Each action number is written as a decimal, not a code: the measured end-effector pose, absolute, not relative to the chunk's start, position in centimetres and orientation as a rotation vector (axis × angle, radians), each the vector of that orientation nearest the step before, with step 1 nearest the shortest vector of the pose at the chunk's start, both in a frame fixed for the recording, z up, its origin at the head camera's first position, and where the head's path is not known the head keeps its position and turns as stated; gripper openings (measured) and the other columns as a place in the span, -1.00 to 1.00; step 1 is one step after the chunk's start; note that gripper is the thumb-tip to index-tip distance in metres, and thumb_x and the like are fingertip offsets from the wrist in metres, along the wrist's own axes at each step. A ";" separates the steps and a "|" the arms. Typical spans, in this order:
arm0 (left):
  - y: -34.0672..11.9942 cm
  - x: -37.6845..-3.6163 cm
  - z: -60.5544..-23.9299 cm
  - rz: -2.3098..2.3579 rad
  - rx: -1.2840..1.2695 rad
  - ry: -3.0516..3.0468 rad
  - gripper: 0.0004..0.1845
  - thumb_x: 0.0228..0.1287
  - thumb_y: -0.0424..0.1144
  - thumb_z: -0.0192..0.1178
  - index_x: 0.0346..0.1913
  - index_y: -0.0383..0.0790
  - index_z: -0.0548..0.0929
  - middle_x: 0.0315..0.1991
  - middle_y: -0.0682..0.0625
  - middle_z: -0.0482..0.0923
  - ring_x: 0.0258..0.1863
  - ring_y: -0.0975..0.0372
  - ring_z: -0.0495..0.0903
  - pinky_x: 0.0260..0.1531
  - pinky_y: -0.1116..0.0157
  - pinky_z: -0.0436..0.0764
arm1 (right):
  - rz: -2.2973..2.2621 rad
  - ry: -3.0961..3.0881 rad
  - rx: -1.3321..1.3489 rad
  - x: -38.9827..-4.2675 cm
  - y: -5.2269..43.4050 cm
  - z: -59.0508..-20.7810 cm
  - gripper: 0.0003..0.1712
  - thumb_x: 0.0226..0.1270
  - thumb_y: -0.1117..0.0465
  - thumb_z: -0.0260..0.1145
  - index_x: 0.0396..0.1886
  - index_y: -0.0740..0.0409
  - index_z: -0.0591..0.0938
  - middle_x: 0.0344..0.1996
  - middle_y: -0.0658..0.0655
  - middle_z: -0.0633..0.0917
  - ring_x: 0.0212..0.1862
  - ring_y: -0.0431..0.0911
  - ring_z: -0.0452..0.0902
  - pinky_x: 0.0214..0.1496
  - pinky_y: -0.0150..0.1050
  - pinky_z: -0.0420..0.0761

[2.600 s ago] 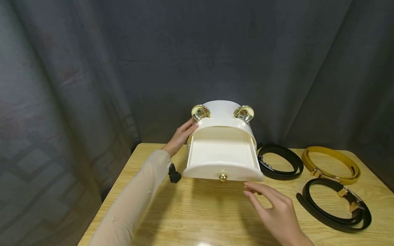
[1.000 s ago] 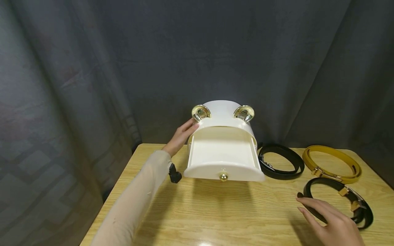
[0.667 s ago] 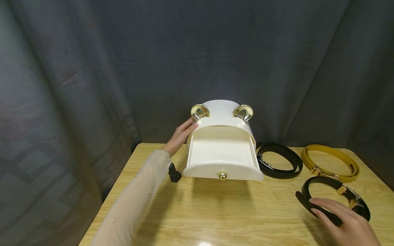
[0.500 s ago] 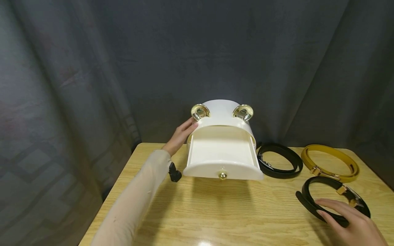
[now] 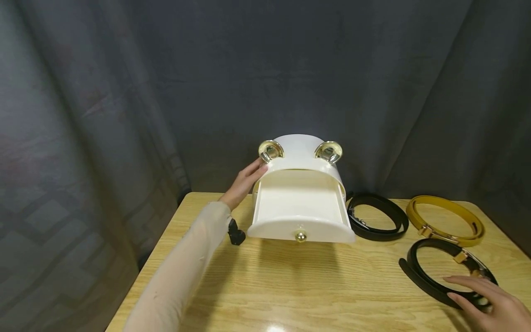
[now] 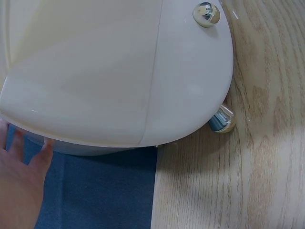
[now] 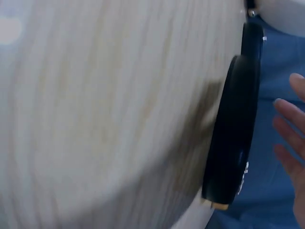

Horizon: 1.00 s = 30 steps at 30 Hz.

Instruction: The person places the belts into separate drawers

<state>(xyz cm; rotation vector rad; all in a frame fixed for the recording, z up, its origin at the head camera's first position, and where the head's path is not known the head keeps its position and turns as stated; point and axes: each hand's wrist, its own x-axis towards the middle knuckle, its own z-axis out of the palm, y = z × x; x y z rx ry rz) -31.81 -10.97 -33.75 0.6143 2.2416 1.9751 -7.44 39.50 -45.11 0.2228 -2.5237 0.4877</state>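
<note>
A white rounded box (image 5: 298, 152) with two gold ear-like rings on top stands at the middle of the table, its drawer (image 5: 299, 203) pulled out with nothing inside. My left hand (image 5: 244, 185) rests its fingers against the box's left side; the left wrist view shows those fingertips under the edge of the white shell (image 6: 95, 95). At the right front lies a coiled black belt (image 5: 427, 286) with a gold buckle. Over its near right part is my right hand (image 5: 491, 299), fingers extended. In the right wrist view those fingers are spread, apart from the belt (image 7: 233, 124).
Another coiled black belt (image 5: 400, 219) lies right beside the box, and a mustard-yellow belt (image 5: 412, 214) sits behind the front one. A gold knob (image 5: 300, 236) sticks out from the drawer front. Grey curtain (image 5: 290, 69) hangs directly behind the wooden table (image 5: 290, 286).
My right hand has travelled right, from in front of the drawer to the front black belt, then along it toward the near right. My left hand and the box have stayed in place.
</note>
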 end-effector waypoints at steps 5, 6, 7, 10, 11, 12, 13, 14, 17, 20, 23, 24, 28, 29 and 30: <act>-10.9 -31.8 -33.7 1.975 0.632 2.252 -0.38 0.56 -0.04 0.00 0.56 -0.04 0.13 0.55 0.06 0.05 0.51 0.21 0.03 0.46 0.15 0.09 | 0.553 -2.555 0.261 -7.9 41.4 -45.3 -0.45 -0.43 0.31 0.70 -0.25 0.02 0.74 -0.25 -0.56 0.47 -0.21 -0.68 0.24 -0.19 -0.17 0.51; -10.9 -31.8 -33.7 1.975 0.629 2.253 -0.38 0.56 -0.04 0.00 0.56 -0.04 0.13 0.55 0.06 0.06 0.51 0.20 0.03 0.46 0.15 0.09 | 0.574 -2.557 0.269 -7.9 41.7 -45.3 -0.42 -0.47 0.33 0.70 -0.26 -0.03 0.74 -0.22 -0.61 0.42 -0.18 -0.72 0.18 -0.21 -0.31 0.50; -10.9 -31.7 -33.7 1.973 0.624 2.258 -0.38 0.56 -0.04 0.00 0.56 -0.05 0.13 0.55 0.06 0.06 0.51 0.20 0.04 0.46 0.15 0.09 | 0.591 -2.560 0.280 -8.0 41.9 -45.4 -0.40 -0.50 0.34 0.70 -0.26 -0.07 0.74 -0.22 -0.62 0.42 -0.18 -0.72 0.18 -0.22 -0.45 0.46; -10.9 -31.7 -33.8 1.968 0.608 2.267 -0.37 0.55 -0.03 0.01 0.56 -0.04 0.14 0.55 0.06 0.06 0.51 0.20 0.04 0.46 0.14 0.09 | 0.630 -2.572 0.304 -8.0 42.3 -45.6 -0.35 -0.57 0.40 0.69 -0.27 -0.08 0.75 -0.23 -0.61 0.44 -0.21 -0.69 0.25 -0.34 -0.67 0.28; -10.9 -31.7 -33.8 1.967 0.607 2.267 -0.37 0.55 -0.03 0.01 0.56 -0.04 0.14 0.55 0.06 0.06 0.51 0.20 0.04 0.46 0.14 0.09 | 0.634 -2.581 0.300 -8.0 42.4 -45.6 -0.35 -0.58 0.40 0.69 -0.27 -0.07 0.75 -0.24 -0.60 0.45 -0.22 -0.68 0.26 -0.36 -0.65 0.30; -10.9 -31.7 -33.8 1.968 0.607 2.266 -0.37 0.55 -0.03 0.00 0.56 -0.04 0.14 0.55 0.06 0.06 0.51 0.20 0.03 0.46 0.14 0.09 | 0.627 -2.595 0.288 -8.0 42.5 -45.7 -0.36 -0.57 0.39 0.70 -0.28 -0.07 0.75 -0.25 -0.61 0.44 -0.23 -0.68 0.26 -0.38 -0.61 0.34; -10.8 -31.7 -33.8 1.966 0.608 2.266 -0.37 0.55 -0.03 0.00 0.56 -0.04 0.14 0.55 0.06 0.06 0.51 0.20 0.03 0.46 0.14 0.09 | 0.622 -2.609 0.277 -8.0 42.6 -45.7 -0.37 -0.57 0.38 0.70 -0.29 -0.06 0.74 -0.27 -0.61 0.43 -0.25 -0.66 0.27 -0.41 -0.57 0.36; -10.8 -31.8 -33.9 1.968 0.610 2.263 -0.37 0.55 -0.04 0.00 0.56 -0.05 0.13 0.55 0.06 0.06 0.51 0.21 0.03 0.46 0.15 0.09 | 0.621 -2.623 0.266 -8.0 42.7 -45.8 -0.38 -0.56 0.37 0.70 -0.29 -0.06 0.74 -0.28 -0.61 0.43 -0.26 -0.65 0.28 -0.44 -0.52 0.39; -10.8 -31.8 -33.9 1.970 0.617 2.255 -0.37 0.55 -0.04 0.00 0.56 -0.06 0.13 0.55 0.05 0.05 0.52 0.21 0.02 0.46 0.15 0.09 | 0.615 -2.663 0.260 -8.0 43.3 -46.0 -0.41 -0.53 0.36 0.71 -0.31 -0.09 0.74 -0.30 -0.60 0.44 -0.29 -0.62 0.29 -0.49 -0.39 0.42; -10.7 -31.7 -33.9 1.972 0.621 2.252 -0.37 0.56 -0.05 0.00 0.57 -0.07 0.13 0.55 0.05 0.05 0.52 0.20 0.02 0.46 0.15 0.09 | 0.613 -2.732 0.291 -8.1 44.0 -46.1 -0.41 -0.47 0.40 0.68 -0.29 -0.10 0.74 -0.28 -0.60 0.44 -0.29 -0.60 0.31 -0.49 -0.39 0.43; -10.7 -31.6 -33.9 1.974 0.623 2.250 -0.37 0.56 -0.05 0.00 0.57 -0.08 0.12 0.55 0.04 0.05 0.52 0.20 0.02 0.46 0.15 0.10 | 0.587 -2.831 0.323 -8.3 44.8 -46.2 -0.41 -0.42 0.42 0.66 -0.24 -0.08 0.74 -0.26 -0.60 0.43 -0.28 -0.60 0.30 -0.48 -0.40 0.44; -10.7 -31.6 -33.9 1.975 0.624 2.249 -0.37 0.56 -0.06 0.00 0.57 -0.08 0.12 0.55 0.04 0.05 0.52 0.20 0.02 0.46 0.15 0.10 | 0.581 -2.863 0.327 -8.4 45.0 -46.3 -0.41 -0.40 0.41 0.66 -0.23 -0.09 0.74 -0.25 -0.60 0.42 -0.28 -0.61 0.29 -0.47 -0.40 0.44; -10.7 -31.5 -33.8 1.974 0.627 2.252 -0.38 0.56 -0.06 -0.01 0.57 -0.08 0.12 0.56 0.03 0.04 0.52 0.20 0.01 0.46 0.15 0.09 | 0.597 -2.882 0.380 -8.6 45.7 -46.8 -0.42 -0.38 0.36 0.67 -0.22 -0.13 0.74 -0.26 -0.58 0.42 -0.29 -0.59 0.30 -0.48 -0.40 0.42; -10.7 -31.5 -33.8 1.974 0.626 2.254 -0.38 0.56 -0.06 -0.01 0.57 -0.08 0.13 0.55 0.03 0.04 0.52 0.20 0.01 0.46 0.15 0.09 | 0.600 -2.871 0.391 -8.6 45.8 -46.9 -0.42 -0.38 0.34 0.67 -0.23 -0.15 0.74 -0.26 -0.58 0.42 -0.30 -0.59 0.30 -0.49 -0.40 0.42; -10.7 -31.5 -33.8 1.973 0.623 2.256 -0.38 0.56 -0.06 -0.01 0.56 -0.08 0.13 0.55 0.04 0.05 0.52 0.20 0.01 0.46 0.15 0.10 | 0.603 -2.855 0.400 -8.6 45.9 -47.1 -0.43 -0.39 0.33 0.68 -0.24 -0.17 0.74 -0.27 -0.57 0.43 -0.31 -0.59 0.30 -0.50 -0.39 0.42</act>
